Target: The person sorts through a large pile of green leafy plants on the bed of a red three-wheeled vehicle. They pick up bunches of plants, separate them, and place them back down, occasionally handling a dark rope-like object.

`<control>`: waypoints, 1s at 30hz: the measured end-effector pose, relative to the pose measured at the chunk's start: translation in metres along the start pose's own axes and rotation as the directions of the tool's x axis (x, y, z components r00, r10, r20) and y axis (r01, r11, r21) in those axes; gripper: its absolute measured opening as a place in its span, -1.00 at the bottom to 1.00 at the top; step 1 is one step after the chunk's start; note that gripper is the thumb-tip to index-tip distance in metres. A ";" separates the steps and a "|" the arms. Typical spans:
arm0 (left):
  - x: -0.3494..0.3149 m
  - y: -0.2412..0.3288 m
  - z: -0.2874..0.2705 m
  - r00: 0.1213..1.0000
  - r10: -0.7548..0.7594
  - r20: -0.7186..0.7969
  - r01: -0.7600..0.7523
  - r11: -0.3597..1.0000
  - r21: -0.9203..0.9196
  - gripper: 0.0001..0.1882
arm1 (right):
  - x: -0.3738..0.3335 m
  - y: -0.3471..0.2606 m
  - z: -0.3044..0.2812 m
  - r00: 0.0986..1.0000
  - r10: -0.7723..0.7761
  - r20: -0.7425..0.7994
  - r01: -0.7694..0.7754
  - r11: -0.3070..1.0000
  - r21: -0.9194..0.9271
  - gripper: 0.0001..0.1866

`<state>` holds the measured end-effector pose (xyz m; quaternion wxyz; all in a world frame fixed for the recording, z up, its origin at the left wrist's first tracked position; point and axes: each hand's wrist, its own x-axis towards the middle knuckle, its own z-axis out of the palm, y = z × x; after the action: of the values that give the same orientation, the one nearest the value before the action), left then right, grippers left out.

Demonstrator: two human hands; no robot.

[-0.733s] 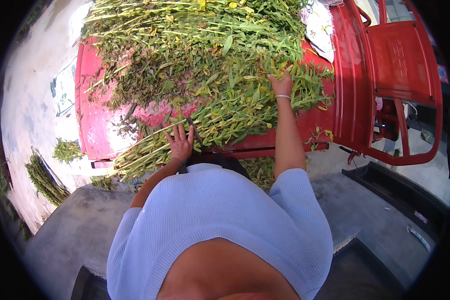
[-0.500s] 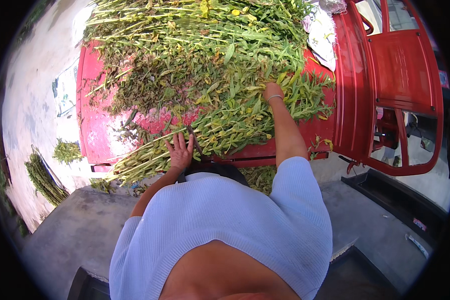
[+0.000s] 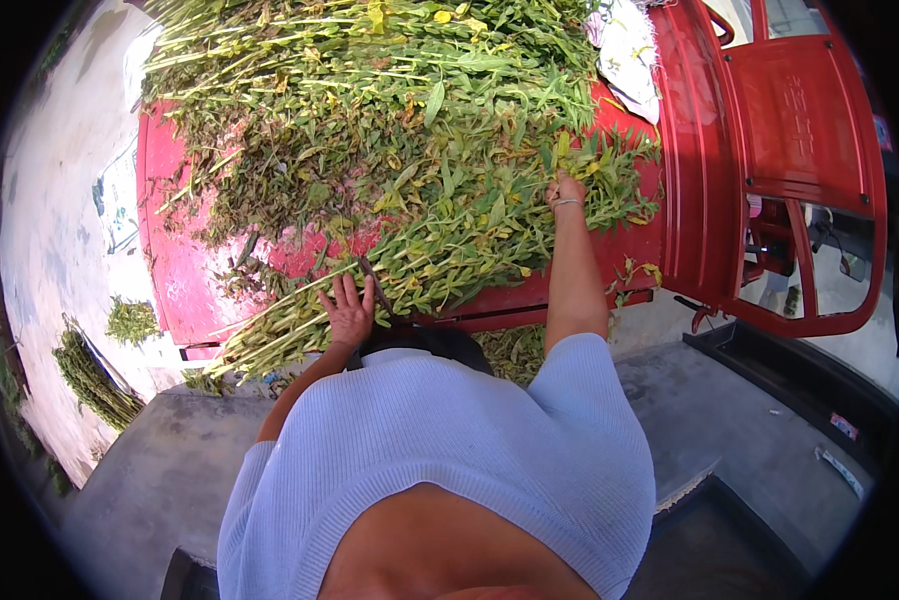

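Left hand (image 3: 348, 310) lies flat, fingers spread, on the stalks (image 3: 300, 320); right hand (image 3: 566, 190) grips leafy tops (image 3: 490, 225); best lift both ends evenly.

Hands: two, left (image 3: 348, 312) and right (image 3: 566, 190); red cargo bed (image 3: 185, 270): one; white cloth (image 3: 632, 50): one; separate plant bundles on the ground (image 3: 95, 370): two.

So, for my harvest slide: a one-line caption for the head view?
Both hands, left and right, on a bundle of leafy green stalks on a red cart bed.
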<state>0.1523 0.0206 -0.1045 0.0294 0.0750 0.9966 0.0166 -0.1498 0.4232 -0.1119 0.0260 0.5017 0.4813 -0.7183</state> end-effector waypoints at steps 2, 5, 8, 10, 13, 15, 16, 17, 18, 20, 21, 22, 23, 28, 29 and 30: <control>0.001 -0.001 0.002 1.000 0.012 -0.009 -0.011 0.999 0.041 -0.43 | -0.007 -0.007 -0.002 0.996 0.031 0.088 -0.032 0.999 0.007 -0.93; 0.000 -0.001 0.001 1.000 0.015 0.017 -0.016 0.997 0.077 -0.45 | -0.030 -0.031 0.004 0.974 0.093 0.205 -0.088 0.996 -0.036 -0.84; 0.002 0.001 0.000 1.000 0.016 -0.003 -0.016 0.999 0.038 -0.47 | -0.018 -0.040 -0.007 0.994 0.098 0.038 -0.098 0.995 -0.004 -0.86; 0.002 -0.001 0.000 1.000 0.018 -0.019 -0.018 0.999 0.032 -0.47 | -0.004 -0.073 -0.030 0.998 -0.064 -0.015 0.064 0.998 -0.026 -0.84; 0.003 0.000 0.001 0.999 0.036 -0.021 -0.035 0.999 0.029 -0.46 | 0.021 -0.139 -0.083 0.982 -0.188 -0.002 0.185 0.971 -0.149 -0.81; 0.001 0.002 0.004 0.999 0.007 -0.050 -0.006 1.000 0.020 -0.45 | -0.009 -0.152 -0.064 0.964 -0.262 0.050 0.259 0.879 -0.401 -0.79; 0.000 0.003 0.004 0.998 0.008 -0.061 -0.007 1.000 0.027 -0.45 | -0.024 -0.153 -0.055 0.952 -0.289 0.105 0.303 0.824 -0.479 -0.75; 0.002 0.001 0.005 0.998 0.032 -0.062 -0.031 0.999 0.023 -0.45 | -0.003 -0.149 -0.072 0.865 -0.407 0.293 0.485 0.528 -0.698 -0.56; 0.003 -0.001 0.006 0.998 0.037 -0.060 -0.035 0.999 0.032 -0.45 | 0.003 -0.142 -0.068 0.752 -0.414 0.513 0.611 0.146 -0.778 -0.37; 0.003 0.000 0.005 1.000 0.024 -0.019 -0.023 0.998 0.050 -0.45 | -0.008 -0.120 -0.030 0.775 -0.389 0.498 0.437 -0.239 -0.867 -0.15; 0.002 0.000 0.004 1.000 0.021 0.001 -0.021 0.998 0.057 -0.45 | -0.012 -0.106 -0.014 0.793 -0.398 0.461 0.425 -0.179 -0.887 -0.15; 0.001 0.000 0.003 1.000 0.026 -0.005 -0.026 0.998 0.057 -0.45 | -0.015 -0.094 -0.001 0.813 -0.404 0.421 0.410 -0.117 -0.905 -0.14; 0.001 -0.001 0.005 1.000 0.029 -0.012 -0.028 0.998 0.059 -0.45 | -0.015 -0.077 0.009 0.789 -0.437 0.433 0.387 -0.195 -0.901 -0.16; 0.003 -0.002 0.002 0.999 0.033 -0.005 -0.032 0.997 0.070 -0.44 | -0.009 -0.020 0.056 0.852 -0.302 0.428 0.290 -0.407 -0.866 -0.33; 0.003 -0.001 0.001 1.000 0.023 0.003 -0.023 0.998 0.064 -0.43 | -0.008 -0.016 0.055 0.790 -0.370 0.489 0.322 -0.428 -0.844 -0.51; 0.003 0.000 0.000 1.000 0.015 0.010 -0.016 0.998 0.057 -0.43 | -0.005 -0.016 0.055 0.768 -0.367 0.524 0.349 -0.446 -0.824 -0.56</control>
<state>0.1494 0.0211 -0.1049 0.0320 0.0837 0.9959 -0.0123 -0.1940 0.3899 -0.0957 0.1573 0.0843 0.9839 -0.0087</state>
